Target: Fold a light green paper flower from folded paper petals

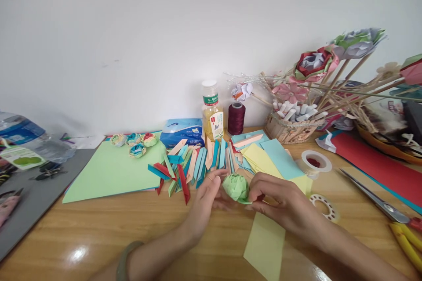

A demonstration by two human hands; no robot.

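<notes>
A green folded-paper flower bud (236, 187) is held above the wooden table. My right hand (275, 195) pinches its lower right side between thumb and fingers. Just left of the bud is my left hand (208, 195), its fingers stretched out and slightly curved; whether they touch the paper I cannot tell. Behind both hands lies a heap of folded paper strips (198, 162) in blue, red, peach and green. Below my right hand a pale yellow paper sheet (265, 246) rests on the table.
Several small paper flowers lie on green sheets (108, 171) at left. A tissue pack (182, 132), glue bottle (212, 112) and maroon thread spool (236, 119) stand along the wall. At right are a basket (290, 129), white ribbon spool (314, 163), scissors (379, 202) and yellow-handled tool (405, 246).
</notes>
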